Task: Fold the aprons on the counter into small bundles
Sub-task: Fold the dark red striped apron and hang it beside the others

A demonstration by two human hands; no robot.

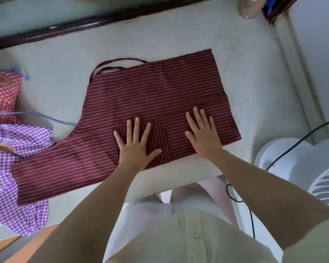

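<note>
With both hands, left and right, spread flat pressing the maroon pinstriped cotton apron, it's only partly folded; purple gingham apron beyond left hand untouched.

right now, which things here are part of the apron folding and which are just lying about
Job: maroon striped apron, under left hand and right hand; purple checked apron; red checked cloth.
Lying about: white fan; black cable.

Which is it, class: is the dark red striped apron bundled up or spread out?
Spread out, not bundled. The apron lies flat on the counter, with the left hand and right hand pressing it, fingers straight.
</note>
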